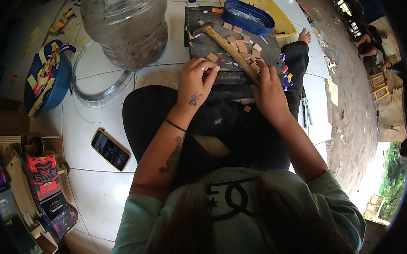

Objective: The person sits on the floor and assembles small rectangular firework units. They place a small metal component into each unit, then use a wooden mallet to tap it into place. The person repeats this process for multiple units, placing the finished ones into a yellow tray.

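My left hand (pixel 196 82), a ring on one finger, is pinched closed at the near left edge of a dark board (pixel 202 51) over my lap; anything between its fingertips is too small to make out. A hammer (pixel 229 50) with a wooden handle lies slantwise across the board, head at the far left. My right hand (pixel 271 89) is closed beside the handle's near end, its fingers curled down next to small square wooden pieces (pixel 242 45). What those fingers hold is hidden. More loose wooden squares are scattered around the handle.
Behind the board stand a blue oval tray (pixel 249 17) of thin pieces and a yellow tray (pixel 284 22). A big clear plastic container (pixel 132 33), a wire coil (pixel 103 93), a blue basin (pixel 55 96) and a phone (pixel 110 149) are on the left. Boxes (pixel 46 183) fill a wooden rack.
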A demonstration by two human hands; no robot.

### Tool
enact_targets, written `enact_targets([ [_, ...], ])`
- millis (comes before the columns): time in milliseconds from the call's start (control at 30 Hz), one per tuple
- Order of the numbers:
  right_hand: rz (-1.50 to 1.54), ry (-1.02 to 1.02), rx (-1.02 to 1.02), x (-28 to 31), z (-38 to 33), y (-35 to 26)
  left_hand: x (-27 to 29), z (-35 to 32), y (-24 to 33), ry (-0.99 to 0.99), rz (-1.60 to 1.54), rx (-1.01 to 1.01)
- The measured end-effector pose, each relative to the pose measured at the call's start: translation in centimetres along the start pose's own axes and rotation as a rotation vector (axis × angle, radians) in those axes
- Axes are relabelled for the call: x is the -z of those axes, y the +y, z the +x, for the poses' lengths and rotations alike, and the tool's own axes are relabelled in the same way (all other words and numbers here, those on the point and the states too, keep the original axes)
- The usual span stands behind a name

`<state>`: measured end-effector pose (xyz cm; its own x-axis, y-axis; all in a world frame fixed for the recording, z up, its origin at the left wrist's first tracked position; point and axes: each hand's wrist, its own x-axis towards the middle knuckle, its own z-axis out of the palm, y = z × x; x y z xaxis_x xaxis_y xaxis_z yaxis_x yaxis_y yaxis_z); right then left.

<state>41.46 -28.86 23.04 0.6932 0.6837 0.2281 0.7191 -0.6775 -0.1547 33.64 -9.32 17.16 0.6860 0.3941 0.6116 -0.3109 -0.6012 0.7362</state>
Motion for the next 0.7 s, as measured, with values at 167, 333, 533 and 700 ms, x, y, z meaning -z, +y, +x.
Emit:
enact_targets([
  [167, 0.535, 0.141, 0.174, 1.4, 0.6, -0.7, 0.9, 0.0, 2.9, -0.131, 0.056, -0.032],
  [333, 0.929, -0.071, 0.123, 0.2, 0.6, -2.0, 1.1, -0.5, 5.4, -0.203, 0.104, -0.142],
  [533, 1.392, 0.094, -0.119, -0.6, -1.5, -1.4, 1.2, -4.5, 4.7, -0.465, 0.066, -0.024],
  [700, 1.356, 0.190, -0.198, 2.2, -2.4, 0.5, -2.5, -11.6, 2.8, -1.285, 0.060, -0.102],
])
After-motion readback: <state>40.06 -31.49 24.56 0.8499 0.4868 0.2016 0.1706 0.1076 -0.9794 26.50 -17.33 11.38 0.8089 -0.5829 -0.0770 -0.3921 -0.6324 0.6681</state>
